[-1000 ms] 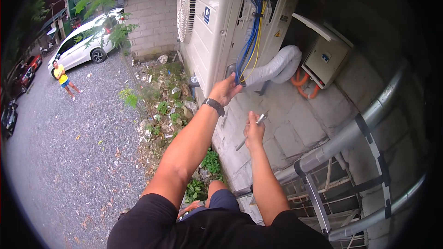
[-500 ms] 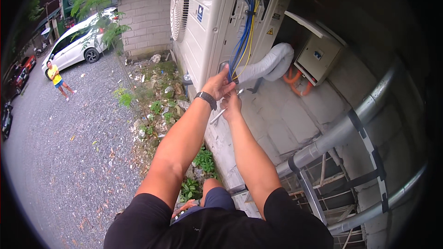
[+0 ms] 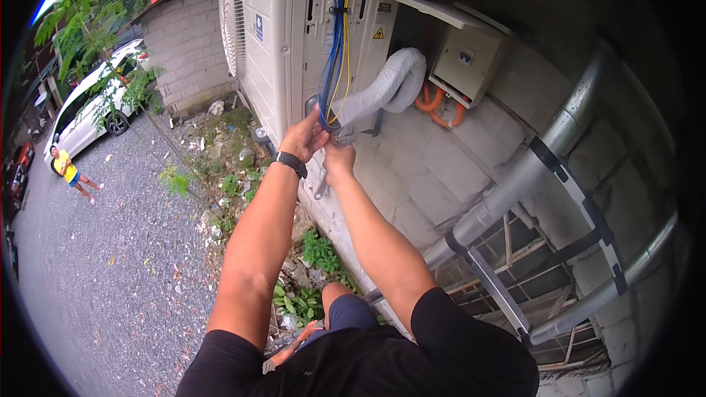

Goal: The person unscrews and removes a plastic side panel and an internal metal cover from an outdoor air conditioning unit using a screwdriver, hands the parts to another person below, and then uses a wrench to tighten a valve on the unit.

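My left hand (image 3: 304,138), wearing a dark watch, has its fingers closed round the lower end of a bundle of blue and yellow wires (image 3: 340,66). The bundle hangs from the terminal block in the open side of a white outdoor air-conditioner unit (image 3: 276,66). Just to the right, my right hand (image 3: 339,162) is closed on a metal wrench (image 3: 321,186). The wrench's handle sticks out below that hand, and its head shows above it, close to the wires. What the wrench head touches is hidden by my fingers.
A white-wrapped pipe (image 3: 375,92) bends away from the unit. An open-lidded breaker box (image 3: 467,59) with orange conduit (image 3: 434,106) is on the block wall. A metal ladder (image 3: 507,191) stands at right. On the gravel (image 3: 132,250) at left are a person (image 3: 70,173) and a white car (image 3: 92,106).
My view has shifted, so the unit and both hands sit farther left. The wrench has turned, its head now closer to the wires. My left hand stays at the wires.
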Tool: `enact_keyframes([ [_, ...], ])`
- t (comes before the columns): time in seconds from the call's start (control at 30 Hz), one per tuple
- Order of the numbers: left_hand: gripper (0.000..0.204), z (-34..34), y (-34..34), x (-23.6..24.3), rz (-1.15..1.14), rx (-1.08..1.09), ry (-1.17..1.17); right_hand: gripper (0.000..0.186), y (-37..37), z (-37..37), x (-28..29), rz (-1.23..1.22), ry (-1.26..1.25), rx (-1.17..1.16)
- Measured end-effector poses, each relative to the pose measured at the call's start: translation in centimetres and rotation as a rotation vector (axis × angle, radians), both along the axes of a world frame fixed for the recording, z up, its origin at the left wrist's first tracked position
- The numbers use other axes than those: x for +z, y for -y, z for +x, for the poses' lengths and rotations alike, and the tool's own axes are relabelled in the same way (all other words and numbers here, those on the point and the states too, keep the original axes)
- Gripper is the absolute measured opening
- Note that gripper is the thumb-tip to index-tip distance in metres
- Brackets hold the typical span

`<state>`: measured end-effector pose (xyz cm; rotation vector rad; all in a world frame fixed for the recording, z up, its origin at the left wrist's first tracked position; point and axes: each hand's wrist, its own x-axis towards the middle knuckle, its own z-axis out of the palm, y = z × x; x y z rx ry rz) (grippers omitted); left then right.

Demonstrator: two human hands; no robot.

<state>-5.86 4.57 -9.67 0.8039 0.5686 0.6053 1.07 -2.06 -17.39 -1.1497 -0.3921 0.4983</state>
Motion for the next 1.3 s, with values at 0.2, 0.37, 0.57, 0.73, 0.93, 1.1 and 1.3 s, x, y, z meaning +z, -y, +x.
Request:
enact_keyframes([
  [0.2, 0.026, -1.6, -2.4, -0.6, 0.001, -0.062, 0.019, 0.030, 0.7, -2.3, 1.7, 0.047, -0.206, 0.062],
  [0.37, 0.026, 0.2, -0.8, 0.0, -0.025, -0.002, -0.050, 0.031, 0.6, -1.0, 1.4, 0.036, -0.334, 0.095],
  [0.57, 0.024, 0.2, -2.2, -0.9, 0.019, 0.001, -0.058, 0.019, -1.3, -0.6, 0.3, 0.001, -0.056, -0.051],
  [0.73, 0.023, -1.7, -2.4, 0.2, 0.043, 0.001, -0.108, 0.020, -0.6, -3.5, 1.2, 0.078, -0.171, 0.002],
  [0.93, 0.041, -0.7, -0.8, -0.5, 0.062, 0.074, -0.172, 0.022, 0.1, -2.6, 0.9, -0.015, -0.419, 0.079],
  [1.1, 0.036, 0.4, -1.8, -0.7, 0.083, -0.015, -0.108, 0.025, -0.9, 0.2, -1.9, 0.065, -0.079, -0.033],
  [1.3, 0.035, -0.9, -1.5, 0.4, 0.046, 0.034, -0.162, 0.023, 0.1, -2.9, 1.4, 0.047, -0.231, 0.015],
])
